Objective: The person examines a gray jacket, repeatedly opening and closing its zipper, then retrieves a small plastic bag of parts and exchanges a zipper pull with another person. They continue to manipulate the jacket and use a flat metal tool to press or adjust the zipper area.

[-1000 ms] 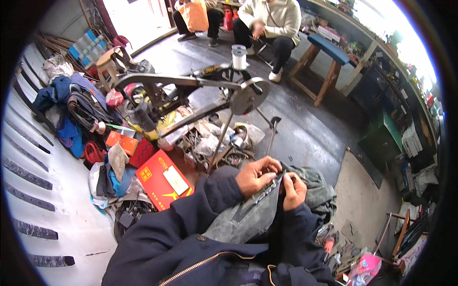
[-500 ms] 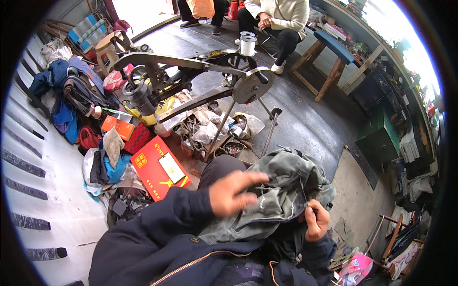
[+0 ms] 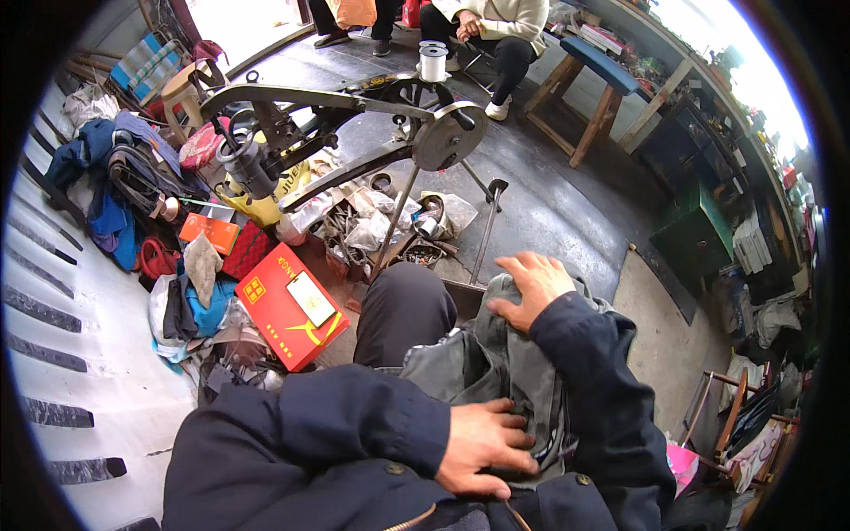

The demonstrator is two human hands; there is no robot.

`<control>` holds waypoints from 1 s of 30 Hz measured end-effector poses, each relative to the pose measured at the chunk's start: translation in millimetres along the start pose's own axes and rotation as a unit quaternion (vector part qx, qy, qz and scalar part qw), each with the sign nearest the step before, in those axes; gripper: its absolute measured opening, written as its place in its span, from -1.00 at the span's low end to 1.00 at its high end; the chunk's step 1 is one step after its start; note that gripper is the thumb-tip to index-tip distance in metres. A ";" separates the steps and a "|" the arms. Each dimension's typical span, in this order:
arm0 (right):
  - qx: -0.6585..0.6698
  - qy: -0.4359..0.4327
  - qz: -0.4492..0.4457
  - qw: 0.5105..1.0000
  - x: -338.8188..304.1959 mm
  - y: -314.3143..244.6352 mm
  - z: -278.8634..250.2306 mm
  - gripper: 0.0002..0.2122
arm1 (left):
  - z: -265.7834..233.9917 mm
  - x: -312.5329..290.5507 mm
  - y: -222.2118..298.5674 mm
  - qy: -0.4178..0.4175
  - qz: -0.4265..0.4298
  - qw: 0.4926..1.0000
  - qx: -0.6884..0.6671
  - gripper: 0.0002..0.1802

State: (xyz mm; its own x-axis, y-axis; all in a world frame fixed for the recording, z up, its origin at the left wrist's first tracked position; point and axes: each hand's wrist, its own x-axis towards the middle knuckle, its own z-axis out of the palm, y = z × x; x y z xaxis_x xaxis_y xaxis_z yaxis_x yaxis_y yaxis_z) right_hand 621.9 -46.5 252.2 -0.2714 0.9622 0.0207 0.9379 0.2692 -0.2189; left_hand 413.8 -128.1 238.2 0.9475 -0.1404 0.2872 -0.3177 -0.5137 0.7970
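Note:
A grey-green cloth garment (image 3: 496, 363) lies bunched across my lap, beside my dark-trousered knee. My left hand (image 3: 487, 447) rests flat on its near part, fingers spread. Farther off and to the right, my right hand (image 3: 533, 288) lies on the garment's far edge with its fingers apart. Neither hand grips anything that I can see. My right sleeve covers the garment's right side. Beyond my knee stands a hand-cranked sewing machine (image 3: 354, 133) of dark metal, with a round wheel (image 3: 449, 137) and a white thread spool (image 3: 432, 62) on top.
A red box (image 3: 290, 305) lies left of my knee, near a heap of bags and clothes (image 3: 133, 177). Open containers of small parts (image 3: 425, 252) sit under the machine. Farther right stands a blue-topped wooden stool (image 3: 598, 66). A seated person (image 3: 505, 35) is at the back.
My right hand has released the garment's edge and moved to its far part. My left hand has come down onto the near part. The garment is spread differently, and the view has shifted slightly.

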 end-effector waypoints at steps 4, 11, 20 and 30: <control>-0.057 -0.186 0.185 0.963 -26.4 52.1 27.1 -0.31 | -29.4 -36.9 -7.8 0.250 -0.044 0.965 -0.061 -0.52; 0.168 0.193 0.115 0.960 -105.1 74.5 8.8 -0.71 | -42.8 -76.2 -27.2 0.252 -0.306 0.887 0.235 -0.26; 0.216 0.287 0.367 0.858 -329.4 69.5 45.6 -0.82 | -96.6 -85.0 -24.1 0.475 -0.150 0.822 0.276 -0.65; 0.126 0.314 0.189 0.922 -189.6 16.1 -72.7 -0.63 | -39.1 -97.0 0.6 0.276 -0.083 0.884 0.368 -0.60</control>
State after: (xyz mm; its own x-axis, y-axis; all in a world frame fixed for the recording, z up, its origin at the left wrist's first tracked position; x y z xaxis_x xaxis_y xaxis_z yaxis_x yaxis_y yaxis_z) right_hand 704.2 -221.7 315.8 0.3177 0.8398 0.4403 0.8381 -0.0315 -0.5447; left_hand 320.2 -81.6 231.6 0.7533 0.3185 0.5754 0.1258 -0.9286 0.3492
